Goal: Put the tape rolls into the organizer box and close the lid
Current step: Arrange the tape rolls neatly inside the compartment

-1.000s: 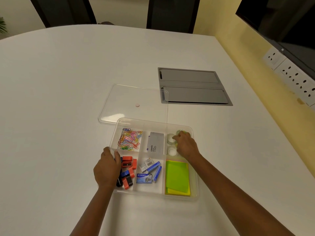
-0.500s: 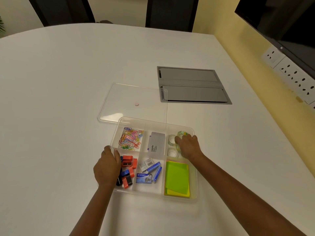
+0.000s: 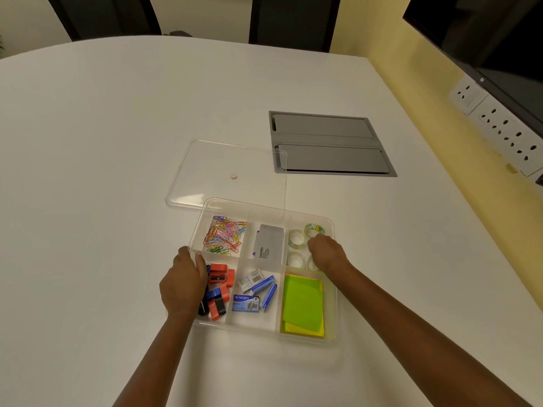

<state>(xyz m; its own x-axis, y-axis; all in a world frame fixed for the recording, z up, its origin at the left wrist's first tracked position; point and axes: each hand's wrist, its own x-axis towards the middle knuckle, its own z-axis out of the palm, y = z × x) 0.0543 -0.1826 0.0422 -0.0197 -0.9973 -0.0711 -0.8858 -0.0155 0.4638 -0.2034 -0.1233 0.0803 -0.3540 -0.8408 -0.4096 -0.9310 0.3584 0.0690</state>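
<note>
A clear organizer box lies open on the white table in front of me. Its far right compartment holds several tape rolls: a green-dotted tape roll, a clear tape roll, and another clear roll nearer to me. My right hand hovers over that compartment with curled fingers, its fingertips at the near edge of the dotted roll, and it hides part of one more roll. My left hand grips the box's left rim. The clear lid lies flat behind the box, its near edge tucked under the box's far rim.
Other compartments hold coloured paper clips, a grey stamp pad case, red and black sharpeners, blue staple boxes and green sticky notes. A grey cable hatch is set into the table beyond. Wall sockets line the right wall.
My right hand has drawn back towards me, uncovering more of the green-dotted roll, which stays in the compartment. My left hand has kept its hold on the box rim.
</note>
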